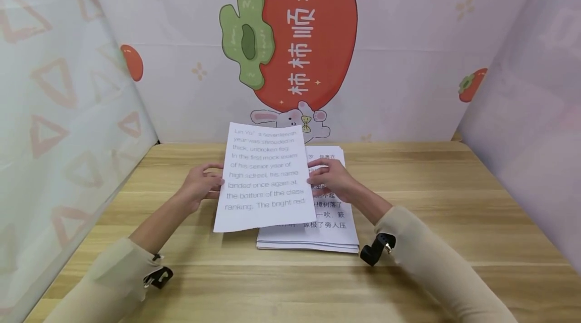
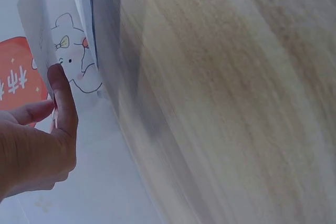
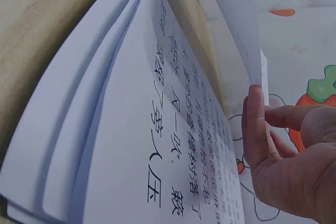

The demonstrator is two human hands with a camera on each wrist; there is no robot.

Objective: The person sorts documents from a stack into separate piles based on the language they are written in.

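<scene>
A white sheet printed with English text (image 1: 265,176) is held up, tilted, above the wooden table (image 1: 454,197). My left hand (image 1: 199,185) pinches its left edge, and in the left wrist view the thumb of the left hand (image 2: 60,103) lies against the sheet's edge (image 2: 35,30). My right hand (image 1: 333,177) pinches the right edge; the right wrist view shows the right hand (image 3: 278,156) with its thumb on the sheet (image 3: 239,30). Under the sheet lies a stack of papers with Chinese text (image 1: 327,227), seen close in the right wrist view as the paper stack (image 3: 131,145).
Patterned panels wall in the table on the left (image 1: 54,126), back (image 1: 408,60) and right (image 1: 535,121). A large red persimmon picture (image 1: 317,35) is on the back panel. Bare wood shows either side of the stack and along the front.
</scene>
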